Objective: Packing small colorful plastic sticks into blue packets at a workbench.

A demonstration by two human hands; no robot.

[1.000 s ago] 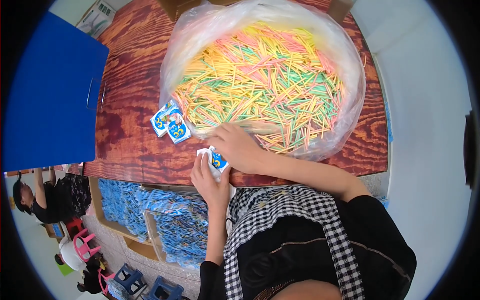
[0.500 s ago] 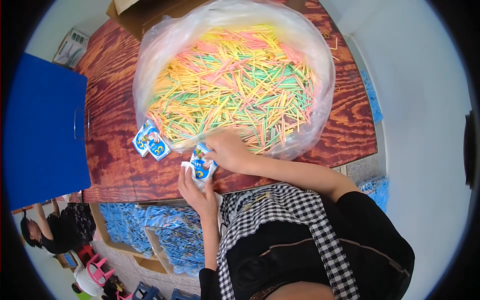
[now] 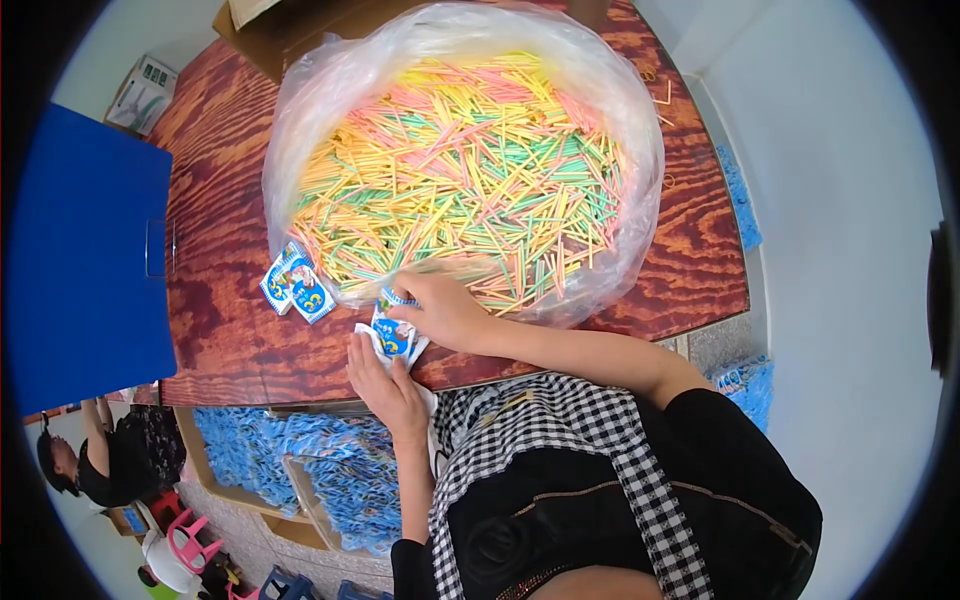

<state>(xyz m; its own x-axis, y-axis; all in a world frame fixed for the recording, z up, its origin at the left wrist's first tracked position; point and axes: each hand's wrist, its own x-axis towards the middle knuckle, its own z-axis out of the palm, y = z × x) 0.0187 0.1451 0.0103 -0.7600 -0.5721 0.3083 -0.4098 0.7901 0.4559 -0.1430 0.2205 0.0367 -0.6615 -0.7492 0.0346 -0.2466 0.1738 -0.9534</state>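
Note:
At the table's near edge lies a small blue-and-white printed packet [image 3: 396,338]. My right hand [image 3: 440,312] pinches its upper end, thumb and fingers closed together. My left hand [image 3: 386,392] grips the packet's white lower left edge between fingers and thumb. Just beyond is a large clear plastic bag [image 3: 632,250], spread wide and full of thin pink, yellow and green sticks [image 3: 470,170]. Two similar packets [image 3: 297,284] lie by the bag's lower left side, one overlapping the other.
A blue panel [image 3: 90,260] stands left of the wood-grained table [image 3: 225,345]. Boxes of blue packets [image 3: 335,460] sit below the near edge. A cardboard box [image 3: 300,38] is behind the bag. Another person [image 3: 110,455] and stools [image 3: 190,540] are at lower left.
My left hand has shifted slightly left and down along the packet, its fingers now straighter. My right hand keeps its pinch, slightly further left. The whole view has drifted a little.

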